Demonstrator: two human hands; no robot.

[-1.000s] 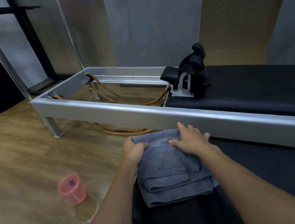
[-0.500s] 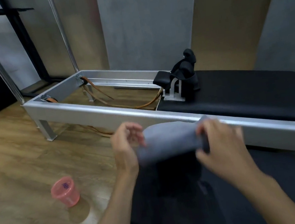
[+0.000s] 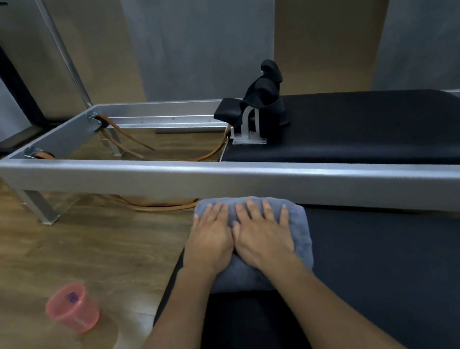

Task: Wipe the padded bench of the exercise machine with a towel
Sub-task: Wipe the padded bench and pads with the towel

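Note:
A folded grey towel (image 3: 298, 225) lies at the near-left end of a black padded surface (image 3: 405, 266) right in front of me. My left hand (image 3: 211, 236) and my right hand (image 3: 264, 231) rest side by side on the towel, palms down and fingers spread, gripping nothing. Beyond the towel runs the machine's silver rail (image 3: 162, 175). Behind that rail sits the machine's black padded bench (image 3: 362, 134), with black shoulder rests (image 3: 265, 93) at its left end.
A pink plastic cup (image 3: 73, 307) stands on the wooden floor to the left of my arms. Brown straps (image 3: 132, 143) hang inside the open left part of the frame. Metal poles and a dark stand rise at the back left.
One second ago both hands held the towel on the pad. Half a second ago they lifted it up. Now it lies folded smaller, with both palms flat on it.

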